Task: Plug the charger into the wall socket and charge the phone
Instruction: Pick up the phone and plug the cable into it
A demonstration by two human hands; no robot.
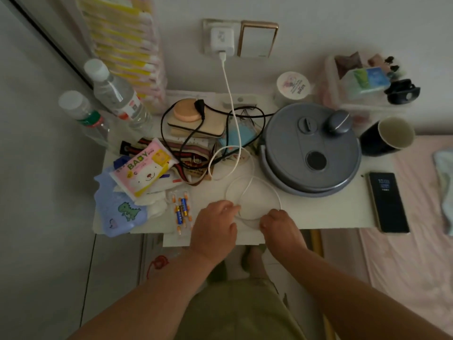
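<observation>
A white charger (pixel 222 41) sits plugged in the wall socket (pixel 207 36) above the white table (pixel 318 214). Its white cable (pixel 230 99) hangs down and lies in loops on the table. My left hand (pixel 215 222) pinches the cable at the near side of a loop, and my right hand (pixel 277 223) grips the same loop a little to the right. The cable's free end is hidden under my hands. A black phone (pixel 388 202) with a lit screen lies at the table's right edge, apart from both hands.
A grey round lidded pot (pixel 311 148) stands right of the cable. A dark mug (pixel 387 137), water bottles (pixel 115 94), a wipes pack (pixel 144 165), batteries (pixel 181 209), black cords and a stack of small items crowd the table. A pink bed (pixel 416 253) lies at the right.
</observation>
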